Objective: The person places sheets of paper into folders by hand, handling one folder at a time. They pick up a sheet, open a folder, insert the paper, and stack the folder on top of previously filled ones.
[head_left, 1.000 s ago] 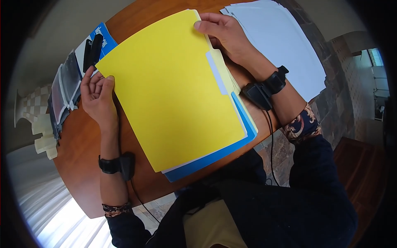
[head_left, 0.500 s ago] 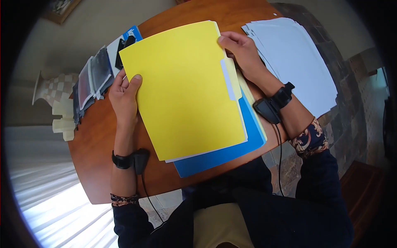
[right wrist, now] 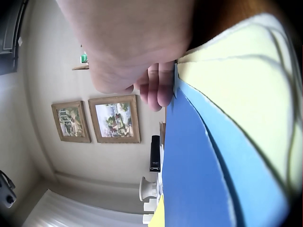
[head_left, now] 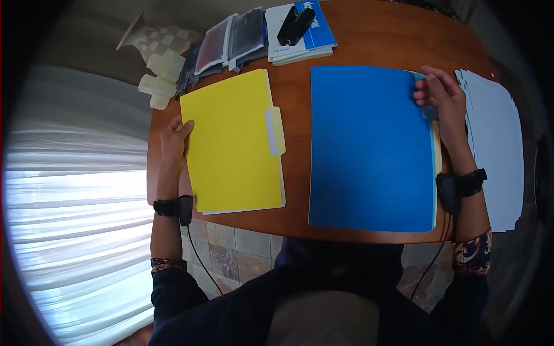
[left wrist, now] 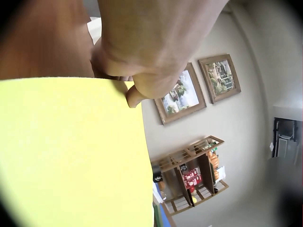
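At the left of the head view my left hand (head_left: 174,138) pinches the left edge of a yellow file folder (head_left: 231,150), thumb on top and fingers beneath. The folder has a tab with a pale label on its right edge, and white paper shows along its lower edge. In the left wrist view the thumb (left wrist: 134,97) lies on the folder's corner. A blue folder (head_left: 369,155) lies on the table, with cream folder edges (right wrist: 236,85) under it. My right hand (head_left: 445,101) is at its upper right edge, fingers loosely bent, holding nothing.
A black stapler (head_left: 296,26) sits on a notebook (head_left: 323,34) at the back of the wooden table (head_left: 381,34). Zip pouches (head_left: 247,37) lie left of it, near a cream paper shape (head_left: 158,81). A stack of white paper (head_left: 495,144) lies at the right.
My left hand has carried the yellow folder left, off the blue folder, which now shows whole. My right hand has let go of the yellow folder. The head view has turned.
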The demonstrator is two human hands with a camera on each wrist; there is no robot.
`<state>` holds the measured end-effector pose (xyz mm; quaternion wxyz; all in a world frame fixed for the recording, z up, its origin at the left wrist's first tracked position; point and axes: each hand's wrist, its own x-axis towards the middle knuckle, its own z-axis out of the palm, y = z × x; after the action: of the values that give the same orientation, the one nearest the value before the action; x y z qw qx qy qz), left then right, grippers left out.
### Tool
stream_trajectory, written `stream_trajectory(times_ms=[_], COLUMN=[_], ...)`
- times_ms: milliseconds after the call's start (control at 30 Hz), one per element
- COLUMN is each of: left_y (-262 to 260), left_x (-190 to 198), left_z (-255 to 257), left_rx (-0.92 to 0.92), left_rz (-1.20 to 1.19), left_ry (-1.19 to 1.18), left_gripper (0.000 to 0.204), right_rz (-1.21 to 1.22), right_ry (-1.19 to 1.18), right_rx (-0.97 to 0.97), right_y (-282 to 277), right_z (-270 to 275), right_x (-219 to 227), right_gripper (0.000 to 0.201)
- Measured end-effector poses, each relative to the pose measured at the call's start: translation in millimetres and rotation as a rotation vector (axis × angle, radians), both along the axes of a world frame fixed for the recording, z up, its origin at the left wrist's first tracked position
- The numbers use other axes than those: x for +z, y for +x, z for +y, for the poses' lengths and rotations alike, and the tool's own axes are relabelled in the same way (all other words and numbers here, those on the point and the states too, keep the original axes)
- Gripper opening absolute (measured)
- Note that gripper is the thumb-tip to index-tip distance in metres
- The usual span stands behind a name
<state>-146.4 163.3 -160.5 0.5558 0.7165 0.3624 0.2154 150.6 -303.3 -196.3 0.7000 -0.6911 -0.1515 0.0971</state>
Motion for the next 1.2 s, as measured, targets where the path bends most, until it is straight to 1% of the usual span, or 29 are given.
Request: stream_trajectory(times_ms=[67, 133, 200, 233, 300, 433, 500, 533, 600, 633, 667, 700, 733, 767, 800, 867, 900, 933, 1000, 1067, 1100, 1133, 1167, 1200], left_y=[-13, -20, -20, -21, -20, -16, -15, -17, -15, -15, -7, -12, -8, 10, 26, 53, 70, 85, 117, 148, 162, 176, 185, 191], left_x=[-11, -18, -16, -13, -3, 3, 6, 5, 10, 16, 22, 18, 6, 11, 28, 21, 30, 37, 46, 46, 43, 37, 31, 21], left_z=[17, 30, 30, 31, 32, 34, 40, 44, 45, 46, 31, 44, 55, 25, -4, -28, -63, -92, -140, -179, -196, -211, -220, -226], left_rx=[0.007, 0.012, 0.042, 0.052, -0.012, 0.027, -0.027, -0.021, -0.120, -0.070, -0.039, -0.065, -0.102, -0.151, -0.190, -0.359, -0.462, -0.474, -0.702, -0.823, -0.832, -0.883, -0.932, -0.936], left_rz=[0.025, 0.049, 0.144, 0.138, 0.247, 0.274, 0.402, 0.400, 0.467, 0.599, 0.713, 0.700, 0.656, 0.606, 0.563, 0.343, 0.277, 0.256, 0.133, 0.038, 0.016, 0.016, 0.018, 0.001], left_ry=[0.005, 0.005, 0.082, 0.083, 0.158, 0.177, 0.251, 0.256, 0.302, 0.468, 0.632, 0.826, 1.012, 0.956, 0.898, 0.800, 0.765, 0.759, 0.740, 0.797, 0.790, 0.830, 0.872, 0.869], left_gripper=[0.031, 0.031, 0.031, 0.031, 0.031, 0.031, 0.032, 0.032, 0.040, 0.041, 0.042, 0.043, 0.045, 0.043, 0.041, 0.037, 0.035, 0.035, 0.035, 0.037, 0.037, 0.043, 0.050, 0.050], right_rz=[0.008, 0.024, 0.016, 0.014, 0.010, 0.008, 0.012, 0.020, 0.014, 0.009, 0.025, 0.042, 0.033, 0.046, 0.046, 0.021, 0.006, -0.032, -0.080, -0.102, -0.124, -0.132, -0.140, -0.147], right_ry=[0.006, 0.005, 0.016, 0.026, 0.021, 0.021, 0.020, 0.014, 0.009, -0.008, 0.040, 0.070, 0.134, 0.137, 0.154, 0.203, 0.180, 0.164, 0.122, 0.122, 0.117, 0.100, 0.090, 0.080], right_rx=[0.017, -0.005, 0.006, 0.007, 0.006, -0.001, 0.005, 0.000, -0.012, -0.040, -0.023, -0.030, 0.013, -0.008, -0.014, -0.061, -0.112, -0.159, -0.228, -0.236, -0.223, -0.220, -0.218, -0.214], right_y=[2, 2, 3, 4, 4, 6, 5, 6, 5, 2, 0, -2, -1, -2, -3, 3, 6, 9, 16, 17, 17, 17, 16, 16], right_z=[0, 0, -1, -1, -1, -1, -2, -1, 4, 1, 2, 1, -2, -3, -6, -10, -12, -13, -16, -18, -19, -19, -18, -18], right_x=[-1, -2, -4, -4, -4, -7, -6, -6, -4, -2, 1, 2, 1, 6, 9, 6, 9, 10, 6, 9, 8, 8, 7, 7], right_gripper=[0.033, 0.032, 0.031, 0.030, 0.029, 0.028, 0.028, 0.028, 0.028, 0.028, 0.028, 0.028, 0.029, 0.029, 0.027, 0.024, 0.021, 0.019, 0.019, 0.018, 0.018, 0.017, 0.018, 0.018])
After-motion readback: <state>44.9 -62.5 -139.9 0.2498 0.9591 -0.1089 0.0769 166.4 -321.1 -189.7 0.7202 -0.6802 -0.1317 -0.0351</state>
